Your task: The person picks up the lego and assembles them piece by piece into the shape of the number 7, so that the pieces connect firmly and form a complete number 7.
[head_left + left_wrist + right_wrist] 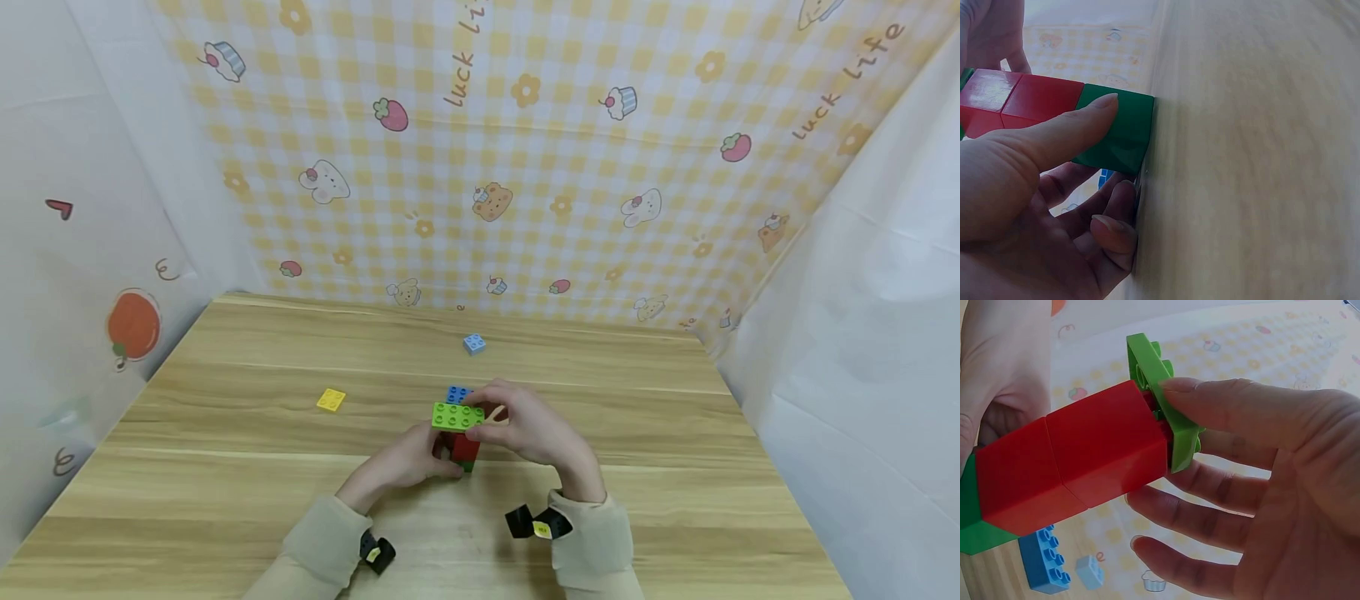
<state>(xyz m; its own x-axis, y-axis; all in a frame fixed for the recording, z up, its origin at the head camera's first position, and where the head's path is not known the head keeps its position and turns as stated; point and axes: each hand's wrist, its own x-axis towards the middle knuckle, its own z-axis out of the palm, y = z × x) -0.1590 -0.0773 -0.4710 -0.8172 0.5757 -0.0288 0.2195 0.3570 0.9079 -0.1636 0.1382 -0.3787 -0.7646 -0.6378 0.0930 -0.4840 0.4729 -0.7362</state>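
A stack stands on the table, with a dark green brick (1125, 128) at its foot and two red bricks (1107, 440) above. My left hand (408, 457) grips the dark green brick low down, thumb across its near face. A thin lime green plate (456, 416) with studs tops the stack. My right hand (534, 423) pinches this plate at its right end, thumb on the near side. In the right wrist view the plate overhangs the upper red brick, and a narrow gap shows between them. The other right fingers spread beside the stack.
Just behind the stack lies a blue brick (1044, 562). Farther back is a small light blue brick (473, 343). A yellow plate (331, 400) lies to the left on the wooden table (225, 492). A checked cloth (525, 150) hangs behind, with white sheets at both sides.
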